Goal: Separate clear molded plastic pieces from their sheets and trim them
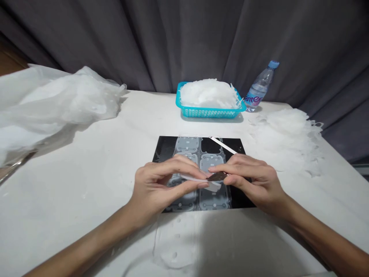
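Note:
My left hand [170, 179] pinches a thin translucent white plastic piece [191, 178] between thumb and fingertips above a black board [242, 196]. Close by, my right hand [250, 177] grips a small blade [217, 176], dark and pointed, whose tip meets the piece at my left fingertips. Its handle is hidden by my fingers. A narrow white strip [223, 145] slants up and left from behind my right hand; I cannot tell whether it joins the blade. Beneath both hands, a clear sheet of moulded plastic panels [211, 159] lies on the board and runs past its front edge.
At the back stands a turquoise basket [213, 113] heaped with white plastic pieces, with a water bottle [258, 90] beside it. A pile of translucent plastic scraps [288, 138] lies to the right. Clear plastic bags [57, 100] cover the left side, before a dark curtain [184, 38].

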### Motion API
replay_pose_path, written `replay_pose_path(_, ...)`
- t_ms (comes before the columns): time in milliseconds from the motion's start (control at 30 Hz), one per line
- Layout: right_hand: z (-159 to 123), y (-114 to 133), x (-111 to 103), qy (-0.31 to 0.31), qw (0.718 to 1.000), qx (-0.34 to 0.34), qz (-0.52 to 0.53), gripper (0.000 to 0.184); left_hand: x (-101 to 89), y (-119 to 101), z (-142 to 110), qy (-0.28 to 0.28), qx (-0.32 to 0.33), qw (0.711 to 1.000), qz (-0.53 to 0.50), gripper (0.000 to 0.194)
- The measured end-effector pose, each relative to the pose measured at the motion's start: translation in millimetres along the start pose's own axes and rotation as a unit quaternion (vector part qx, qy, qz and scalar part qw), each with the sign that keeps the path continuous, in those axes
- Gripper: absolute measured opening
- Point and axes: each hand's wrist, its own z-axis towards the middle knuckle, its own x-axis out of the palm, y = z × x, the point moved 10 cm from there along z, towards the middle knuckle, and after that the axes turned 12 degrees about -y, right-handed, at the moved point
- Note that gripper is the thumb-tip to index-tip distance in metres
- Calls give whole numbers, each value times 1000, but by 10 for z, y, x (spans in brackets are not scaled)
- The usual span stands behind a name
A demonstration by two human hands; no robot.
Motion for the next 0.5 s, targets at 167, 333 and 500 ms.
replay_pose_path(167, 3, 19, 20, 6, 1000, -13, -9, 21, 5, -28, 2, 1, 20, 1000, 15, 23)
replay_pose_path(333, 5, 8, 33, 21, 1000, -11, -18, 21, -4, -24, 18, 4, 37, 998, 42, 21)
replay_pose_path(500, 26, -21, -27, 8, 999, -2, -39, 22, -33, -23, 46, -6, 50, 995, 86, 19)
